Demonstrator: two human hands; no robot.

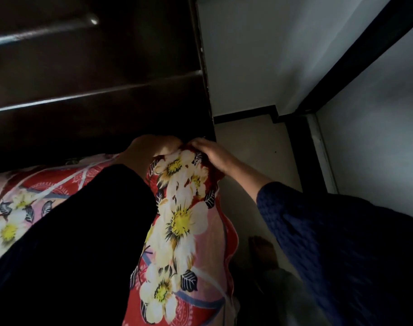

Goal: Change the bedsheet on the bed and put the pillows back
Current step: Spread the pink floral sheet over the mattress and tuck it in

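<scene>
A red bedsheet (182,222) printed with white and yellow flowers covers the bed and hangs over its right edge. Its top corner sits at the foot of the dark wooden headboard (95,90). My left hand (151,149) grips the bunched corner of the sheet from the left. My right hand (212,152) presses on the same corner from the right, its fingers curved over the fabric. Both arms wear dark sleeves. No pillows are in view.
A pale floor (255,147) runs along the right side of the bed, where my bare foot (264,252) stands. A white wall (259,55) with a dark skirting lies behind. A dark door frame (356,52) crosses the right.
</scene>
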